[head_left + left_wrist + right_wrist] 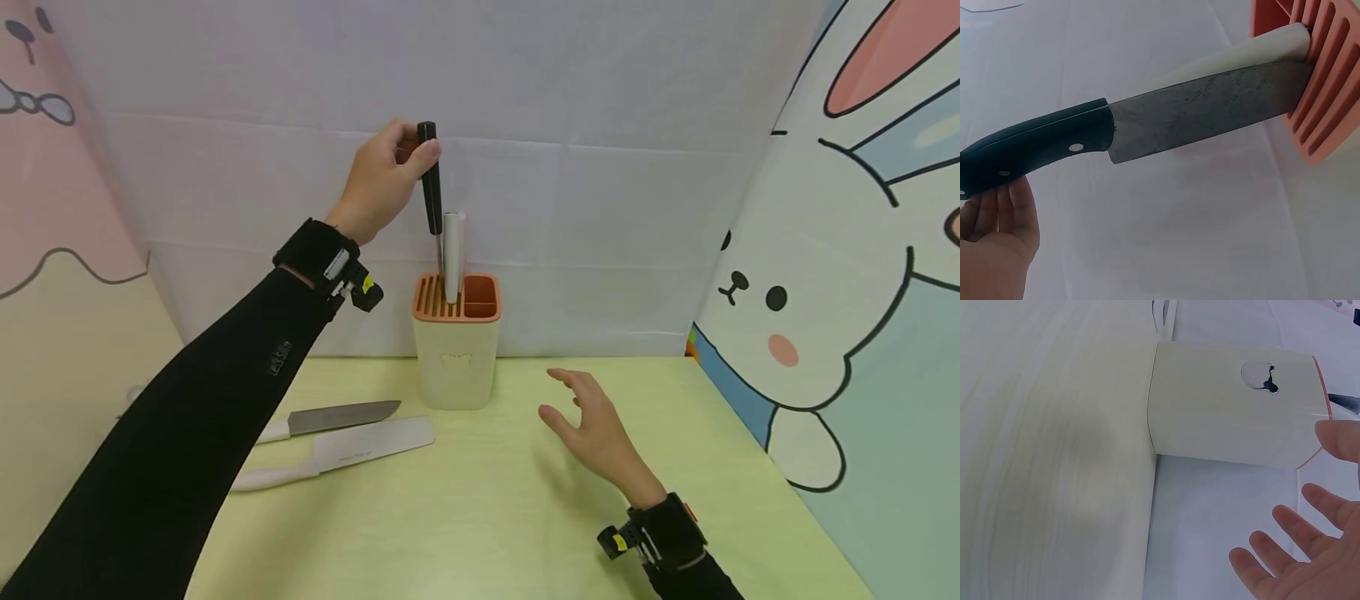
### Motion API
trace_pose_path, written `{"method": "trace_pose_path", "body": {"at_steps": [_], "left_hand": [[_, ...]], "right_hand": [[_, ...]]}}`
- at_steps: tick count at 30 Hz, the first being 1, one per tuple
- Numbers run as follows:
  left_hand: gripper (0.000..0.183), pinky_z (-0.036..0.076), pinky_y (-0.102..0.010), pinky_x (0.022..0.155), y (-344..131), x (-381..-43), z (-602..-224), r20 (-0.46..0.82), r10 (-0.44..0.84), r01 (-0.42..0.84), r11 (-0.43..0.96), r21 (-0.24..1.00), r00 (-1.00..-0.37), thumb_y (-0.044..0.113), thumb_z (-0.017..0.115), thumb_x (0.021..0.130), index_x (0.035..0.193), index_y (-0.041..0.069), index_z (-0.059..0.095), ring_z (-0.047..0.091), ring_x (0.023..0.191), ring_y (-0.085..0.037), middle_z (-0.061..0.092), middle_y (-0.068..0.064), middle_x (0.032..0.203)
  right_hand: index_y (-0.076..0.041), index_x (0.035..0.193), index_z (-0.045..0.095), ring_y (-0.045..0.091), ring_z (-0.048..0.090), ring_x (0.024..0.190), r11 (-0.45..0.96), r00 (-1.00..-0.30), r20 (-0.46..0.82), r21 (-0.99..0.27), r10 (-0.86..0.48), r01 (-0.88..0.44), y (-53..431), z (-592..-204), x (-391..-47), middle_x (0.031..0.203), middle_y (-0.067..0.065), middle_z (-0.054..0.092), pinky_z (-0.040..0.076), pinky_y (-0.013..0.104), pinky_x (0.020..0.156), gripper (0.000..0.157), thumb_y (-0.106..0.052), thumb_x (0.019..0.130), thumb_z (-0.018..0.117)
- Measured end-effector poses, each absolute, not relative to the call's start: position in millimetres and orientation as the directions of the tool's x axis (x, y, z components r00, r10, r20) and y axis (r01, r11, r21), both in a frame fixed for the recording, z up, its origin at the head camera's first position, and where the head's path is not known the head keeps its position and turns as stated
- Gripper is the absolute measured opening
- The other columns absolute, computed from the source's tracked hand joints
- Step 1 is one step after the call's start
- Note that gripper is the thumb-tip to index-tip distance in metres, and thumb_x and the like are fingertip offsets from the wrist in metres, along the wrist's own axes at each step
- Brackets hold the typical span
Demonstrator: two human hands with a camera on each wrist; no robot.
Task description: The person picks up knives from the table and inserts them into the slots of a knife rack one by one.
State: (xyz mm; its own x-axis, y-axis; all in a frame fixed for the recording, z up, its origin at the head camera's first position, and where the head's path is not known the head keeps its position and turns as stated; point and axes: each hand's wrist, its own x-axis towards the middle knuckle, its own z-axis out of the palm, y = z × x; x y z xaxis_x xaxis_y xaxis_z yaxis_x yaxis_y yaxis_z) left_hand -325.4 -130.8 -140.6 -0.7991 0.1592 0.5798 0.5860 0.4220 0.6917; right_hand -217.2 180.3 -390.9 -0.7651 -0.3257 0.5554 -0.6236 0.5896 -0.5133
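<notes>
My left hand (386, 175) pinches the black handle of a kitchen knife (432, 187) near its top end. The knife stands upright over the slotted side of a cream knife holder (457, 367). In the left wrist view, the tip end of its broad grey blade (1204, 103) is in a slot of the orange top (1329, 75), and much of the blade shows outside. Right beside it, a white-handled utensil (453, 250) sticks up from the holder. My right hand (596, 429) hovers over the table to the right of the holder, fingers spread and holding nothing.
Two knives with white handles lie on the table left of the holder: a pointed one (345, 417) behind and a broad-bladed one (375, 443) in front. My left forearm passes over their handle ends. A white cloth backdrop (600, 208) rises close behind the holder.
</notes>
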Motion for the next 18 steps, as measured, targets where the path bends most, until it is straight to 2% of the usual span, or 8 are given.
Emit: {"method": "trace_pose_path", "body": {"at_steps": [18], "left_hand": [[0.038,0.039,-0.031,0.081,-139.1,-341.9,-181.8,0.532,0.158,0.530,0.511,0.677,-0.832,0.046,0.052,0.097,0.120,0.016,0.053,0.048,0.099,-0.013,0.054,0.000,0.110]], "right_hand": [[-0.008,0.136,0.047,0.024,0.045,0.117,0.582,-0.762,0.555,-0.515,-0.333,-0.629,175.6,-393.1,-217.9,0.131,0.007,0.049,0.047,0.049,0.088,0.052,-0.028,0.092,0.066]]}}
